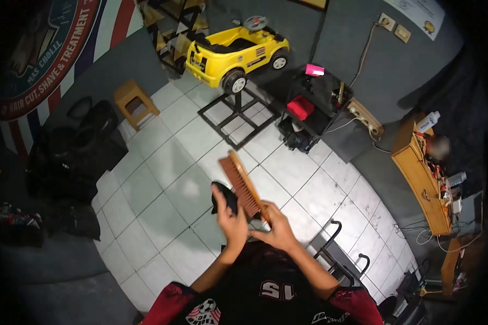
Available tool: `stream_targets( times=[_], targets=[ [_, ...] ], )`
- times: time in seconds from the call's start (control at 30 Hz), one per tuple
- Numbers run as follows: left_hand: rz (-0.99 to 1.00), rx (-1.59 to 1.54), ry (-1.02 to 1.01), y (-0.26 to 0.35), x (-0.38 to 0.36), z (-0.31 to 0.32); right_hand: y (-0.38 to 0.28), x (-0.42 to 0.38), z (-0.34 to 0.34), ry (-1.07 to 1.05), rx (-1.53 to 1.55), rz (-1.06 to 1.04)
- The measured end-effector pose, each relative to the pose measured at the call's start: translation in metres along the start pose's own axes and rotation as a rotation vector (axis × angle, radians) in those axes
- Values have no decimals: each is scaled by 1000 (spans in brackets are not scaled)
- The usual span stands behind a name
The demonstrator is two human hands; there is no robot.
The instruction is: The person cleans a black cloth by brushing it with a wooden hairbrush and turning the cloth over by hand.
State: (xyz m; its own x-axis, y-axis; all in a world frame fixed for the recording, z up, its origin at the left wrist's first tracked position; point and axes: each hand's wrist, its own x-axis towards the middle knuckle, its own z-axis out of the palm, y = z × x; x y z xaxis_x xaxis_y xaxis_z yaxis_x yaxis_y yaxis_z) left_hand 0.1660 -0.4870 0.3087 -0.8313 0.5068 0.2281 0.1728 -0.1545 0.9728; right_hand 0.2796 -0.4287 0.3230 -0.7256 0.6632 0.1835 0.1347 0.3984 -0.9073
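My right hand (276, 225) is closed round the handle end of a wooden brush (243, 184) with reddish-brown bristles. The brush is tilted, its far end pointing up and left, and its bristles face left toward my other hand. My left hand (232, 225) is close beside the bristles, thumb and fingers around a small black rounded thing (222, 196). I cannot tell what kind of thing it is, as the fingers and brush partly cover it. Both hands are in front of my torso, above the tiled floor.
Ahead, a yellow toy car (236, 51) stands above a black metal frame (238, 119). A brown stool (134, 103) is at the left, near a black chair (76, 146). A dark trolley (320, 100) and a wooden drawer cabinet (420, 176) line the right wall. Black metal bars (331, 244) are at my right.
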Motion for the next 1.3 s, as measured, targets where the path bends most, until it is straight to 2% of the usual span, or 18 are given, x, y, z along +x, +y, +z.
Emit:
stream_targets(
  times=[0.13, 0.27, 0.4, 0.47, 0.53, 0.6, 0.63, 0.67, 0.7, 0.8, 0.83, 1.0, 1.07, 1.1, 1.13, 1.2, 1.23, 1.3],
  targets=[
    [-249, -79, -37, 1, -11, -43, 6, -5, 13, -81, 71, 5],
    [-256, -150, -142, -11, -28, -67, 4, -8, 36, -242, 193, 38],
    [-261, -165, -144, -39, -25, -80, -3, 1, 52, -141, 219, -227],
    [-243, -175, -86, -30, -25, -84, -4, -3, 49, -280, 56, 208],
    [-451, -400, -165, -23, -24, -89, -5, 1, 45, -233, -39, 102],
    [-395, -237, -235, -52, -21, -103, -11, 2, 36, -228, -151, 80],
    [-183, 116, -290, -60, -18, -110, -23, 2, 23, -284, -164, 209],
    [39, 462, -342, -60, -13, -115, -30, -1, 15, -254, -148, 256],
    [90, 727, -426, -53, -3, -115, -27, -3, 9, -180, -147, 205],
    [258, 705, -528, -75, 9, -127, -28, -10, -20, -42, -283, 219],
    [110, 685, -592, -98, 7, -131, -31, -11, -30, -10, -324, 289],
    [239, 844, -891, -99, 18, -105, 46, -38, -51, 96, -670, 436],
    [120, 716, -1215, -119, 22, -92, 65, -41, -55, 123, -718, 450],
    [142, 670, -1304, -120, 29, -83, 70, -42, -56, 268, -640, 482],
    [145, 679, -1305, -119, 33, -74, 76, -42, -59, 411, -556, 515],
    [-104, 441, -1260, -100, 45, -48, 84, -35, -77, 506, -549, 456],
    [0, 475, -1135, -94, 48, -35, 87, -30, -88, 555, -497, 403],
    [120, 537, -1107, -97, 65, -13, 100, -23, -109, 589, -442, 347]
  ],
)
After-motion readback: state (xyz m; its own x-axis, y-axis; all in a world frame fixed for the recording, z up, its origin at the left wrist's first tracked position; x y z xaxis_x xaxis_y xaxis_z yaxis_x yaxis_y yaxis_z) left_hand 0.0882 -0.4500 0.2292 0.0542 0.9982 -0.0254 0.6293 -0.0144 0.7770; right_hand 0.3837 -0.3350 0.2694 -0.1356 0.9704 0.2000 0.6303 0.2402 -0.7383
